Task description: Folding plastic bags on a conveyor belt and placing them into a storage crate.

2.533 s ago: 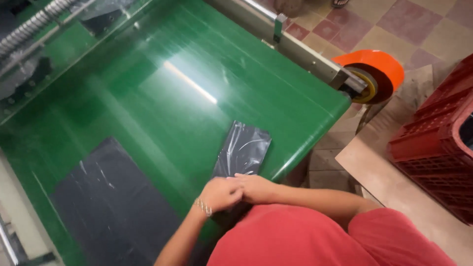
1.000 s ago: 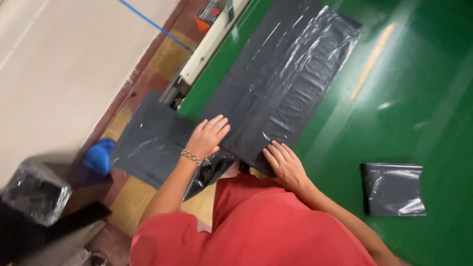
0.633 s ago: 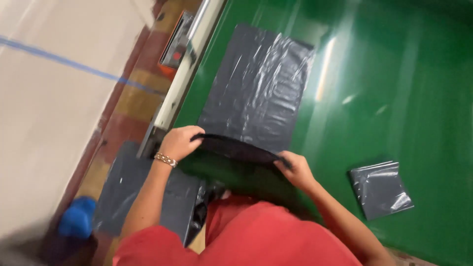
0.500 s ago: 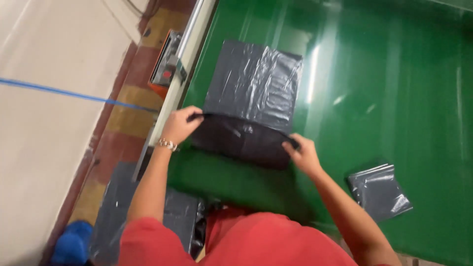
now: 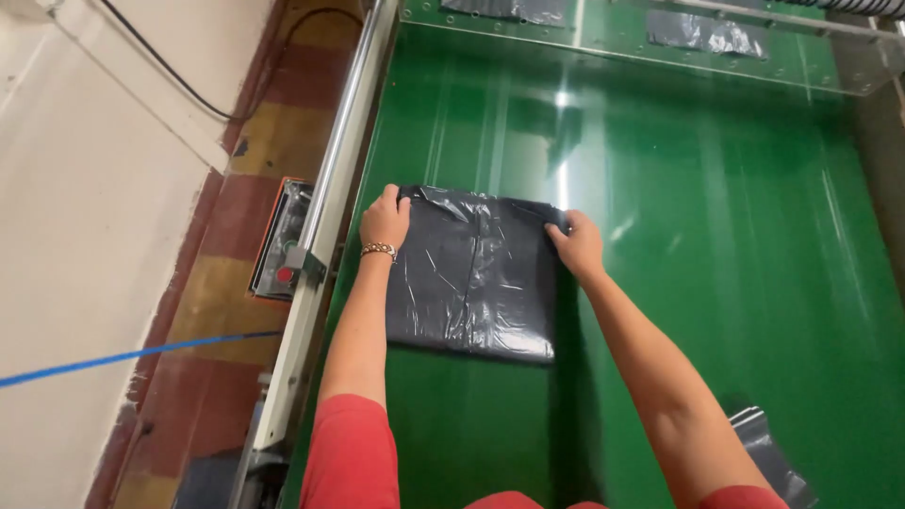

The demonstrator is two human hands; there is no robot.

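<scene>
A dark grey plastic bag (image 5: 471,278), folded over into a rough square, lies flat on the green belt (image 5: 716,245). My left hand (image 5: 385,219) grips its far left corner, a bracelet on the wrist. My right hand (image 5: 577,243) pinches the far right corner. Both arms reach forward over the belt from red sleeves.
A smaller folded grey bag (image 5: 773,462) lies at the lower right of the belt. More grey sheets (image 5: 707,33) sit under a clear cover at the far end. A metal rail (image 5: 325,236) with a control box (image 5: 283,240) borders the left; tiled floor lies beyond.
The long bag has been folded in half away from me, both hands carrying its near edge forward to the far edge. The camera view has tilted up along the belt.
</scene>
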